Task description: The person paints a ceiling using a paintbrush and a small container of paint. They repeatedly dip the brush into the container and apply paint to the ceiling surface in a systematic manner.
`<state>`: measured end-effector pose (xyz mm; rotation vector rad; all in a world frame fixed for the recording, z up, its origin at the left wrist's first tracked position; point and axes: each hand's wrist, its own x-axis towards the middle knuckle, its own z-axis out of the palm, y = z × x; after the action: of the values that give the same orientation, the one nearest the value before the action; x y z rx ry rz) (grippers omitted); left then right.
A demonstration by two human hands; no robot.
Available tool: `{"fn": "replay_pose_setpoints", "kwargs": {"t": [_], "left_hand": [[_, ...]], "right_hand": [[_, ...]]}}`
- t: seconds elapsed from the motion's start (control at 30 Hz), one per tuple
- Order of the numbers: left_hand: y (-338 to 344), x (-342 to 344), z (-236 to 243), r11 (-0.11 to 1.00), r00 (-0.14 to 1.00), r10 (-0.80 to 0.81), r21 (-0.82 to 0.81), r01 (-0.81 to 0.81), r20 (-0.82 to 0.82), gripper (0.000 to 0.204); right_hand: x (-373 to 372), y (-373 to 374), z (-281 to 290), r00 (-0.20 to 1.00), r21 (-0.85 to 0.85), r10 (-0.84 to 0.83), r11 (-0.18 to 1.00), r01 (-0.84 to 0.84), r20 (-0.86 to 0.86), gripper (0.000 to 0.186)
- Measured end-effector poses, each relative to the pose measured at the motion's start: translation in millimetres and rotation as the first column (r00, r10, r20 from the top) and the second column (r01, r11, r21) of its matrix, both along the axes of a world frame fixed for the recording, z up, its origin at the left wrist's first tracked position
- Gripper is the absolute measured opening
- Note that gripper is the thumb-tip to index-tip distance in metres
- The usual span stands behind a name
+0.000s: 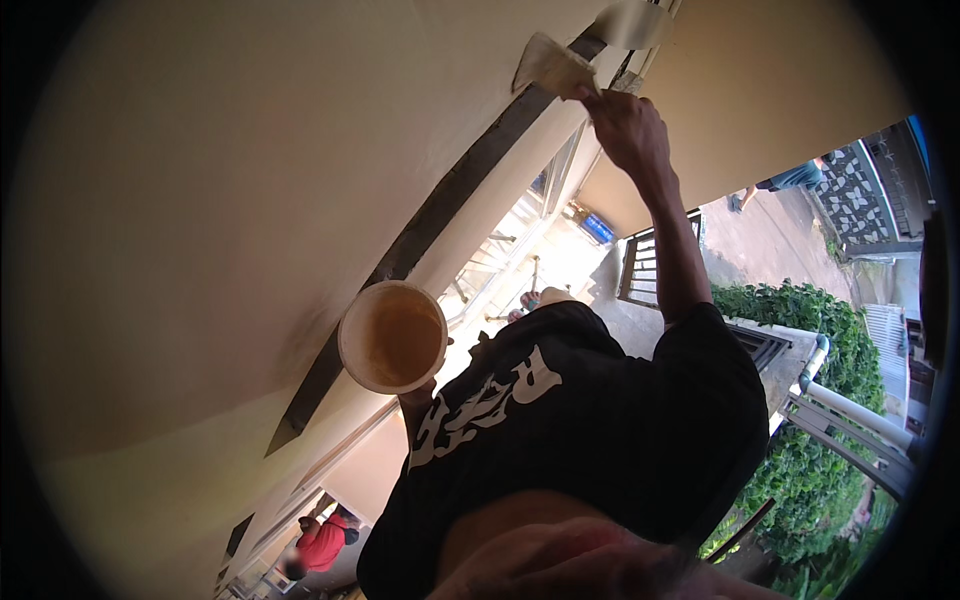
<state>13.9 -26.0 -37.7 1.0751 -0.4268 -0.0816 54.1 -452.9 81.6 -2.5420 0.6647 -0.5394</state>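
My raised right hand [632,125] is closed round the handle of a wide paintbrush [552,66]. Its pale, flared bristles lie against the beige painted surface [230,190], beside a long dark strip [460,185] that runs slantwise across it. Lower down, in front of my chest, a round pale bucket [393,337] is held with its mouth facing up. Inside it shows a tan coating, but how much paint it holds I cannot tell. My left hand [420,394] grips the bucket from beneath and behind, with most of its fingers hidden.
Near the brush is a round pale fixture [634,23]. A person in red [322,542] is at the lower left; another person [792,177] is outdoors at the far right. A railing [643,268], a green hedge [800,310] and a white pipe [858,408] stand to the right.
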Motion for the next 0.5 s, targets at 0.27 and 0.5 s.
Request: {"fn": "replay_pose_setpoints", "kwargs": {"t": [0.27,0.5], "left_hand": [[0.4,1.9,1.7,1.000,1.000,-0.005,-0.013,0.005,0.003,0.112],[-0.3,6.0,-0.4,0.999,0.999,-0.045,-0.016,0.044,-0.013,0.111]], "right_hand": [[23.1,-43.4,19.5,0.983,-0.201,-0.136,0.967,0.159,0.121,0.059],[-59.9,84.9,43.1,0.890,-0.134,0.448,0.880,-0.455,-0.084,0.041]]}}
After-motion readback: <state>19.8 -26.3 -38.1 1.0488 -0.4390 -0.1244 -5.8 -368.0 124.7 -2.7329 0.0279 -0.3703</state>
